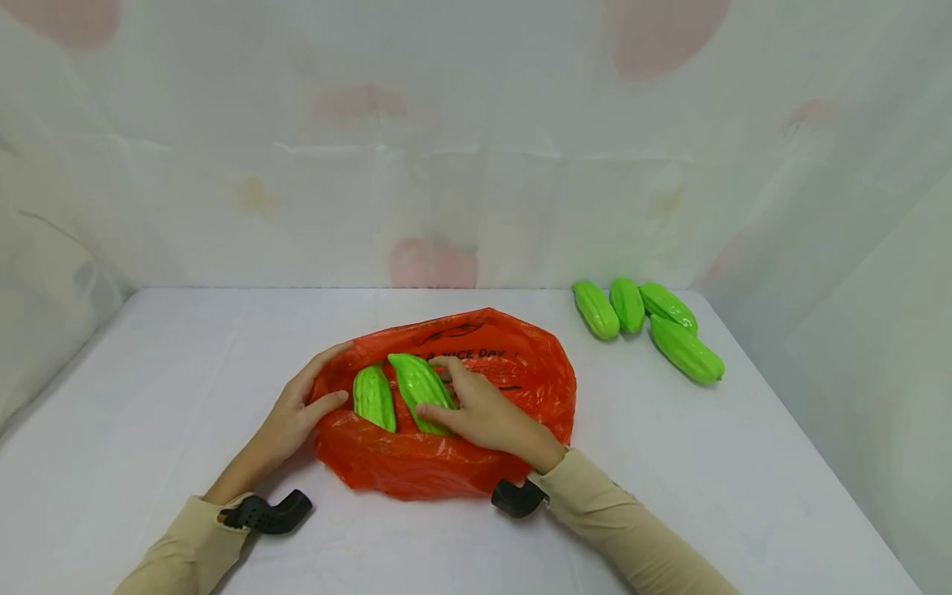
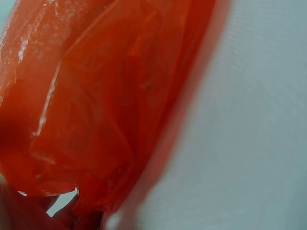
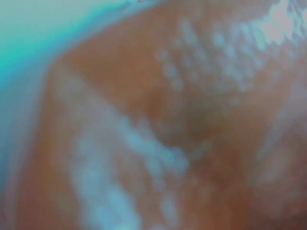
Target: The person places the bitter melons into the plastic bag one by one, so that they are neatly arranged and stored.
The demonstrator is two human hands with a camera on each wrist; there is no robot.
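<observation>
A red plastic bag (image 1: 439, 471) with black printed lettering lies with its mouth spread wide. My left hand (image 1: 297, 409) holds the bag's left edge, its thumb reaching over the opening; in the left wrist view, fingers (image 2: 62, 215) show at the bottom against the red film (image 2: 96, 105). Inside the mouth lies one ridged green gourd (image 1: 374, 398), a short way from that thumb. To its right, my right hand (image 1: 483, 409) grips a second green gourd (image 1: 418, 388) between thumb and fingers, within the bag's opening. The right wrist view is blurred by close red film (image 3: 144, 143).
Several more green gourds, among them one at the front (image 1: 686, 350), lie grouped at the back right of the white table (image 1: 640, 463). A pale patterned sheet (image 1: 506, 190) hangs behind and at both sides. Black wrist mounts (image 1: 271, 514) stick out below the hands.
</observation>
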